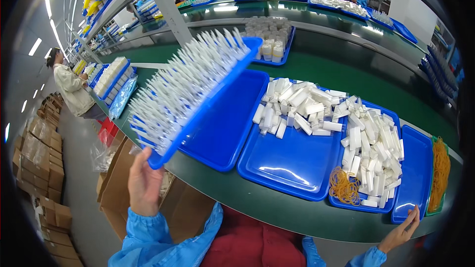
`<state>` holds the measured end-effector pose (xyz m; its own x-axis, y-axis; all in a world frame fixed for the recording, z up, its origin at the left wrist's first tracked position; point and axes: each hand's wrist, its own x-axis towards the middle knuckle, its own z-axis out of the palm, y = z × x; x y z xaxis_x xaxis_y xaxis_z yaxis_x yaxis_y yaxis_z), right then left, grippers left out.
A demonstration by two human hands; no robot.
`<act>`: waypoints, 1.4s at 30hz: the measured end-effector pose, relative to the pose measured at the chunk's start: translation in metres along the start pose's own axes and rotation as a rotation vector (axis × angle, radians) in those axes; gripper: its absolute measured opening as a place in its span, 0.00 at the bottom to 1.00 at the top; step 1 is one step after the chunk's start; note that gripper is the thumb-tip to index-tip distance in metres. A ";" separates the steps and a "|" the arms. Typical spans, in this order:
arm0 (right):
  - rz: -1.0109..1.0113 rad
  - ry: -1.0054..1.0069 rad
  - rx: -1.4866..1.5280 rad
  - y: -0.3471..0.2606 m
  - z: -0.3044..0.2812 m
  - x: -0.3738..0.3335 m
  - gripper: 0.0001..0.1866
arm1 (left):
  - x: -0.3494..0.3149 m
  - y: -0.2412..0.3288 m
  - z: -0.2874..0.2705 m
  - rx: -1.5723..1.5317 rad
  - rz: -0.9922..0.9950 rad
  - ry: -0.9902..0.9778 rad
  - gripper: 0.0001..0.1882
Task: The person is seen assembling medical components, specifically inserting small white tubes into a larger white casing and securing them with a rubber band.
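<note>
My left hand [142, 184] grips the near corner of a blue tray [208, 106], thumb at its rim. This tray is raised and tilted, and it is packed with rows of upright, thin white pieces in clear wrapping. My right hand [400, 232] is at the near end of an empty blue tray [413, 173], its fingertips closed on the rim. Between the hands stand a blue tray [282, 160] with white rectangular pieces [302, 104] at its far end and another heaped with white pieces [371, 148]. Tan rubber bands [345, 186] lie at that heap's near end.
Beneath the raised tray sits an empty blue tray [217, 136]. A green tray [438, 202] of rubber bands is far right. Across the green bench [341, 59] stands a tray of whitish containers [272, 44]. A cardboard box [116, 193] is below left. Several people work farther off.
</note>
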<state>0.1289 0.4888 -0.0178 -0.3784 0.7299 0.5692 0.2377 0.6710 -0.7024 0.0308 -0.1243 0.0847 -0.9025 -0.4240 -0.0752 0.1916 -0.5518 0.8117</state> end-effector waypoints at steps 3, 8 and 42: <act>-0.012 0.012 0.074 -0.004 0.001 -0.001 0.19 | -0.005 -0.041 0.019 0.044 0.018 0.015 0.19; 0.012 -0.043 0.051 -0.003 -0.002 -0.008 0.18 | 0.005 -0.088 0.021 0.231 0.009 0.038 0.14; -1.108 -0.837 0.090 -0.235 0.256 -0.034 0.07 | 0.060 -0.101 0.054 1.726 0.817 -0.752 0.12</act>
<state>-0.1432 0.2727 0.0189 -0.7540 -0.4862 0.4417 -0.5805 0.8079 -0.1016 -0.0637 -0.0552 0.0296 -0.8488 0.3967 0.3494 0.4692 0.8699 0.1521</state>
